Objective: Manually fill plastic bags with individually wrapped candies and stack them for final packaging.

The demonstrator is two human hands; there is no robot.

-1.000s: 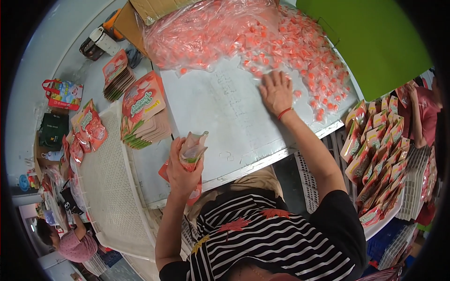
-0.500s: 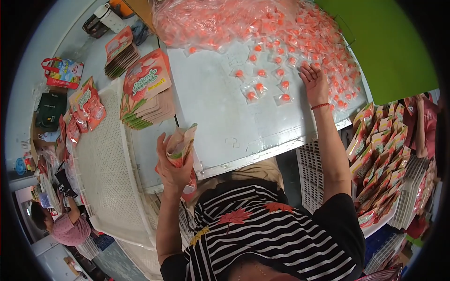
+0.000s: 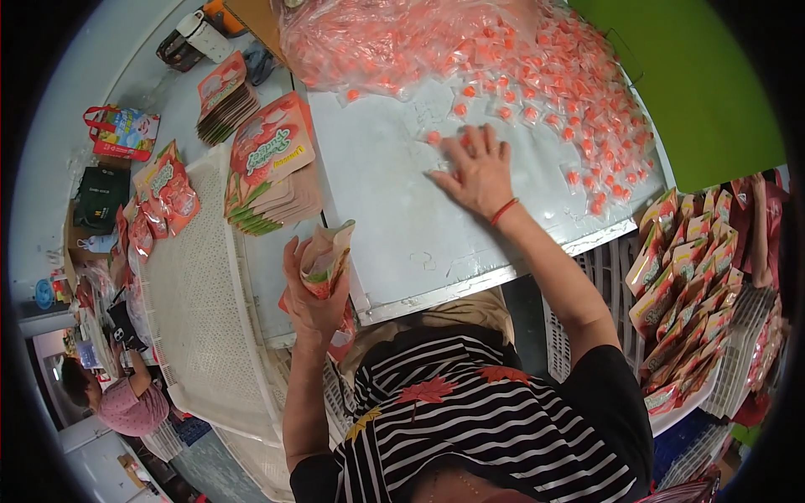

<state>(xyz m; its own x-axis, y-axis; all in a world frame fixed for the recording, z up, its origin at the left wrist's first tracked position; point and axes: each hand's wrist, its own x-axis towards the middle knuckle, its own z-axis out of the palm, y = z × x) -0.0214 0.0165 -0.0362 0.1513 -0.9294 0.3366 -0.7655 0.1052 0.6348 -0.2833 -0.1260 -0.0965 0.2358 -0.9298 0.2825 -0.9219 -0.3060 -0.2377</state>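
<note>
My left hand point(image 3: 312, 308) is closed around a red and tan stand-up pouch point(image 3: 329, 248), held upright at the table's near left edge with its mouth spread open. Over the middle of the white table point(image 3: 394, 210) my right hand point(image 3: 482, 176) lies palm down, fingers spread. One small wrapped red candy point(image 3: 433, 137) shows just beyond its fingertips; whatever lies under the palm is hidden. Farther right and back spreads a heap of the same clear-wrapped candies point(image 3: 587, 126). To the left of the table's seam lies a fanned stack of flat pouches point(image 3: 272, 159).
Another pouch stack point(image 3: 226, 96) lies farther back, near a white bottle point(image 3: 204, 35). A white plastic crate point(image 3: 197, 310) stands at my left, with filled pouches point(image 3: 168, 189) at its far end. Upright pouches point(image 3: 683, 285) pack a container at right. Other people point(image 3: 130, 407) work nearby.
My right hand has swept left from the heap's edge to the middle of the table. Several loose candies there are now out of sight. My left hand still holds the pouch.
</note>
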